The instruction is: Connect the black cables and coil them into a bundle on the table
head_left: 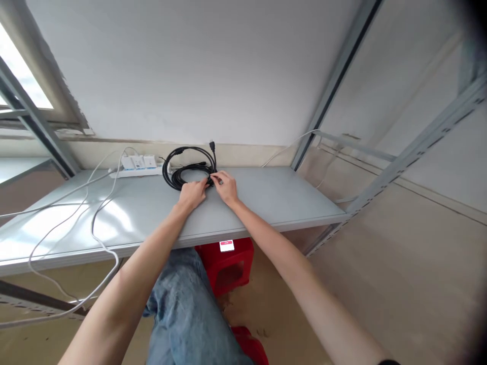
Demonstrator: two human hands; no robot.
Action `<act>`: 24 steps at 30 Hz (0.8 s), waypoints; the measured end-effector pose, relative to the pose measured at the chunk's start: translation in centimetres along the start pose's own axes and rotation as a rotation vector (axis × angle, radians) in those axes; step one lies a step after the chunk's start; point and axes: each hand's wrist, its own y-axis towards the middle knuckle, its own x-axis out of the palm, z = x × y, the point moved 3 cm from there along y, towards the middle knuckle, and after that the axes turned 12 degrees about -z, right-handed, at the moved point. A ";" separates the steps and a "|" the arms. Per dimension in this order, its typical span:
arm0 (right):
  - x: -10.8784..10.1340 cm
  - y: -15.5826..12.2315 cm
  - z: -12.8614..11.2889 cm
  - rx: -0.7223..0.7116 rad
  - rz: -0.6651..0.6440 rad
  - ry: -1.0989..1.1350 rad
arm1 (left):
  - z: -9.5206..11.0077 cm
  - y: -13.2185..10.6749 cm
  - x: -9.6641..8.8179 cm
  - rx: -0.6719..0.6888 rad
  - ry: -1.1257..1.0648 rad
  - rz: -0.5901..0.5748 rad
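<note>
A coiled black cable [178,178] rests on the grey metal shelf [262,195], close to the wall. One of its plugs [212,146] sticks up above the right side of the coil. My left hand [193,194] is closed on the coil's front right part. Beside it, my right hand [225,186] pinches the cable bundle at the coil's right side, thumb and forefinger together. The fingertips of both hands nearly meet there, and what exactly lies between them is too small to make out.
A white power strip [139,172] with several white adapters stands left of the coil. White cords [95,223] run across the shelf and over its front edge. Metal posts [335,86] frame the shelf. Below is a red stool [243,258] with a phone [227,246] on it.
</note>
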 end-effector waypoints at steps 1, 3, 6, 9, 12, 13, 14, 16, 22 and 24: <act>-0.1 -0.3 0.0 0.021 0.018 0.027 | 0.0 -0.1 -0.1 0.000 0.002 0.007; -0.2 -0.7 0.0 0.050 0.050 0.082 | 0.0 -0.4 -0.3 -0.008 0.005 0.012; -0.1 -1.1 0.0 0.079 0.040 0.143 | 0.1 -0.9 -0.4 -0.023 0.008 -0.008; 0.0 -1.1 0.1 0.109 0.020 0.155 | 0.3 -1.2 -0.4 -0.011 0.008 -0.023; 0.1 -0.8 0.7 0.136 0.022 0.170 | 0.3 -1.2 -0.3 0.000 0.003 -0.028; 0.2 -0.7 1.0 0.148 0.017 0.186 | 0.3 -1.2 -0.2 0.002 0.001 -0.027; 0.3 -0.6 1.3 0.161 0.010 0.204 | 0.3 -1.1 -0.1 0.005 -0.001 -0.024; 0.4 -0.5 1.8 0.189 -0.004 0.243 | 0.3 -1.0 0.0 0.014 -0.004 -0.011; 0.5 -0.4 2.2 0.196 -0.009 0.306 | 0.3 -1.1 -0.1 0.025 -0.013 0.010; 0.5 -0.3 2.2 0.206 -0.021 0.325 | 0.4 -1.1 -0.2 0.037 -0.029 0.016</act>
